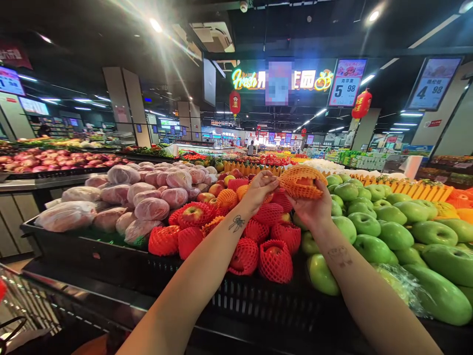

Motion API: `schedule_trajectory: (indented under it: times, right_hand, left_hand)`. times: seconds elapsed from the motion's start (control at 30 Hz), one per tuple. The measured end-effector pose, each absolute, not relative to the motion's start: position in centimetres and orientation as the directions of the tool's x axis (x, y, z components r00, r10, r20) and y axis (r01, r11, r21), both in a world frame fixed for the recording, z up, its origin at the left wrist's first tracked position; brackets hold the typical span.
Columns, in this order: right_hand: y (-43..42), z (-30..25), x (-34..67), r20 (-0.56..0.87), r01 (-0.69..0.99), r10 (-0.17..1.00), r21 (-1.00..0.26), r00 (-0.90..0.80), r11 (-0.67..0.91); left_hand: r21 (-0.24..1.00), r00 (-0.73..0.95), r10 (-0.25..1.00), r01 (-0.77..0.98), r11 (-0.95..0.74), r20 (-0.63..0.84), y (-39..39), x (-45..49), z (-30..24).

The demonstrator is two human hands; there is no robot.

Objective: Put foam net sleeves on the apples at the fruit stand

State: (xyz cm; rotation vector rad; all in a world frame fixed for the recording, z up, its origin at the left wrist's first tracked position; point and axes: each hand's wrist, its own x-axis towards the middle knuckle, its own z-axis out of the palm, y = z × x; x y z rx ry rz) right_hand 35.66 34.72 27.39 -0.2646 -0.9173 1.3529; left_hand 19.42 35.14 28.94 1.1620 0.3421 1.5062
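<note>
In front of me, above the fruit display, my right hand (313, 209) is wrapped around an orange foam fruit net (301, 176). Something reddish shows through a gap in its mesh, too little to name for sure. My left hand (260, 191) has thumb and fingers pinched together at the net's left edge. Below both hands lie apples in red foam nets (276, 261), and a few in orange nets (226, 199). One apple (192, 215) shows its red and yellow skin out of a red net.
Film-wrapped pinkish fruit (151, 209) is heaped on the left, green apples (364, 223) on the right. A black crate (266, 303) forms the front edge. A metal cart (29, 296) stands at lower left. Price signs (347, 83) hang overhead.
</note>
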Motion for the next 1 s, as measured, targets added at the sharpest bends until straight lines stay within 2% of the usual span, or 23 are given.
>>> schedule_trajectory:
  times: [0.13,0.27,0.5,0.7,0.87,1.0]
  right_hand:
    - [33.8,27.4,35.1,0.405,-0.670,0.897,-0.717,-0.177,0.191]
    - [33.7,27.3,34.5,0.376,-0.613,0.895,-0.773,-0.240,0.161]
    - [34.4,27.1,34.8,0.341,-0.657,0.924,-0.738,-0.170,0.151]
    - [34.9,26.8,35.0,0.369,-0.635,0.911,-0.752,-0.184,0.176]
    - [35.4,26.4,34.9,0.457,-0.596,0.870,-0.756,-0.186,0.270]
    - [35.1,26.4,34.7,0.454,-0.578,0.857,-0.777,-0.242,0.249]
  left_hand:
    - [0.642,0.062,0.908,-0.727,-0.243,0.414,35.0,19.5,29.5]
    - [0.592,-0.011,0.927,-0.767,-0.248,0.374,35.1,19.2,29.7]
    - [0.714,0.062,0.905,-0.638,-0.288,0.420,35.3,18.9,29.3]
    - [0.736,0.060,0.820,-0.482,-0.475,0.569,35.0,18.9,29.1]
    - [0.737,0.036,0.847,-0.514,-0.439,0.530,35.3,18.8,29.1]
    - [0.708,0.008,0.880,-0.597,-0.377,0.476,35.9,18.7,28.9]
